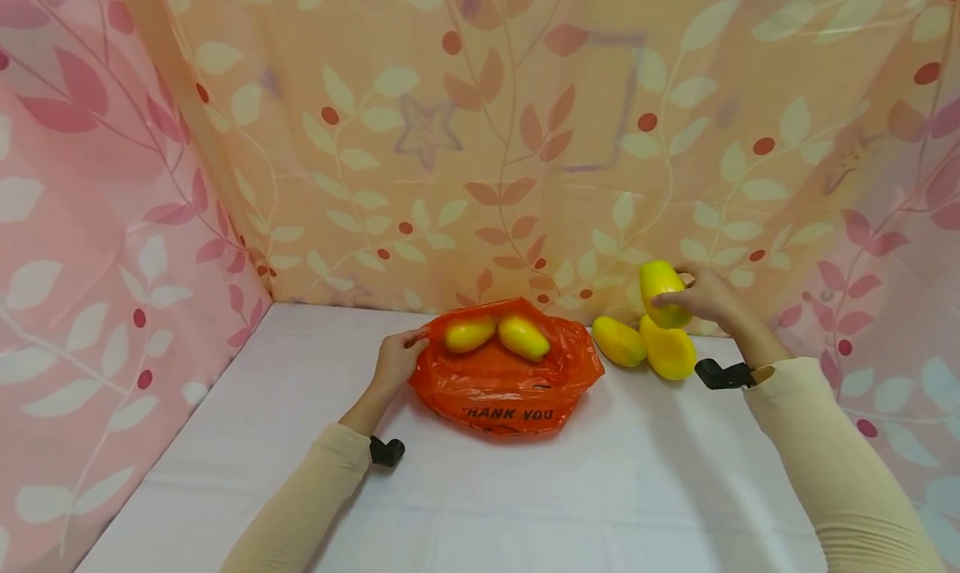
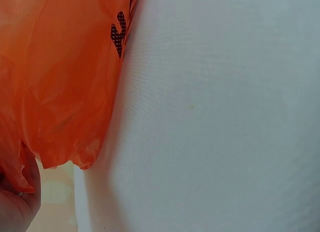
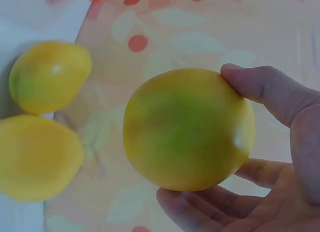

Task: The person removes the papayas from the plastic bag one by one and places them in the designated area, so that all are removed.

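An orange plastic bag [image 1: 487, 381] printed "THANK YOU" lies on the table with its mouth spread. My left hand [image 1: 394, 363] pinches the bag's left rim; the left wrist view shows the orange film [image 2: 65, 82] gathered between its fingers. Inside the bag rest two yellow mangoes, one on the left [image 1: 469, 336] and one on the right [image 1: 523, 338]. Off to the right, my right hand [image 1: 705, 296] grips a yellow-green mango [image 3: 187, 129] between thumb and fingers, raised above two others. Of those, one is whole-looking [image 1: 618, 341] and one shows a flat, cut-like face [image 1: 671, 355].
A white cloth covers the table [image 1: 480, 506]. Leaf-patterned fabric hangs right behind the table's back edge [image 1: 352, 306] and at both sides. The two loose mangoes sit close to that back edge, right of the bag.
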The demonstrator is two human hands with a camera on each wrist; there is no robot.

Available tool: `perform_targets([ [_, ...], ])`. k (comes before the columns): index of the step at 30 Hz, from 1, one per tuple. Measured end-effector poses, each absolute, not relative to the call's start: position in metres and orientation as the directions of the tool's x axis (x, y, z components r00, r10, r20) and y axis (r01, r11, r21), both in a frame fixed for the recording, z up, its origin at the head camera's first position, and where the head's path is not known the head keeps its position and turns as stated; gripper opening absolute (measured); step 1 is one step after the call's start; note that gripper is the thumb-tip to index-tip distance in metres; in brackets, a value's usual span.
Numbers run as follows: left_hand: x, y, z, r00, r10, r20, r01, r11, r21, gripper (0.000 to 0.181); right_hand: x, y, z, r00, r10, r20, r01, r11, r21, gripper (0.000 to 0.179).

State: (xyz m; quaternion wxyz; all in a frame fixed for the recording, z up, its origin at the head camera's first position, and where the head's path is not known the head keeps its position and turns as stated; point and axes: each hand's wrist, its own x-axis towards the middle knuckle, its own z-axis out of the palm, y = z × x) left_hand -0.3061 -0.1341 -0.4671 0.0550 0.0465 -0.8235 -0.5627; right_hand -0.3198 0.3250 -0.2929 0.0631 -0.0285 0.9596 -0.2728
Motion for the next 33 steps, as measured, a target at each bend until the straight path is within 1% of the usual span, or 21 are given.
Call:
perform_targets([
  [13,-0.304,-0.133,-0.464,-0.990,-0.139,0.027,-0.024,0.351,0.936,0.035,-0.327,0.356,-0.307,-0.991,-0.059,-0.122,0.012,0.857,-0.516,0.085],
  [23,-0.305,-0.133,-0.463,-0.990,-0.139,0.030,-0.021,0.351,0.936,0.034,-0.327,0.378,-0.316,-0.987,-0.024,-0.159,0.058,0.867,-0.494,0.092],
  [33,-0.303,-0.133,-0.464,-0.990,-0.141,0.023,-0.027,0.343,0.939,0.034,-0.330,0.395,-0.330,-0.988,0.038,-0.152,0.106,0.878,-0.467,0.084],
])
